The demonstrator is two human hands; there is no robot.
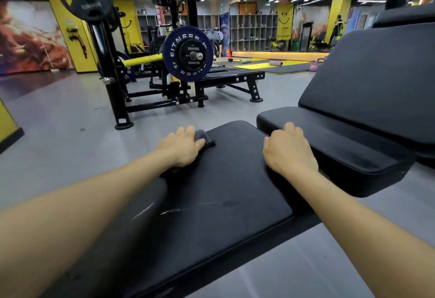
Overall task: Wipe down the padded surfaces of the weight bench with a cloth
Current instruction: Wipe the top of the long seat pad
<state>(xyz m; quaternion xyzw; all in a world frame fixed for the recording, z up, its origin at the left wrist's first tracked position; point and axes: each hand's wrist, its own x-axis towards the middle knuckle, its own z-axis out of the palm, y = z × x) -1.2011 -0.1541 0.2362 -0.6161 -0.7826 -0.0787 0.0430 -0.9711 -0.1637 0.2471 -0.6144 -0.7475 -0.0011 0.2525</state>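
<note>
I look down along two bare forearms to a black padded bench (226, 194), its vinyl smooth and matte, with rounded corners and a few pale scuff lines near the middle. My left hand (182, 148) lies at the bench's far left edge, fingers curled over a small dark grey cloth (204, 137) that looks soft and bunched; it presses the cloth against the pad close to the far left corner. My right hand (290, 150) rests at the far right edge of the same pad, fingers bent down over the rim as if gripping it, though the fingertips are hidden, so I cannot tell how tightly.

Just beyond that edge, across a narrow gap, sits a second seat pad (329, 147), thick and cushioned with soft rounded edges, and behind it rises a broad tilted back pad (381, 85) in the same black vinyl.

Further off on the smooth grey floor (58, 121) stands a black steel rack carrying a round blue weight plate (188, 54) with white lettering.
</note>
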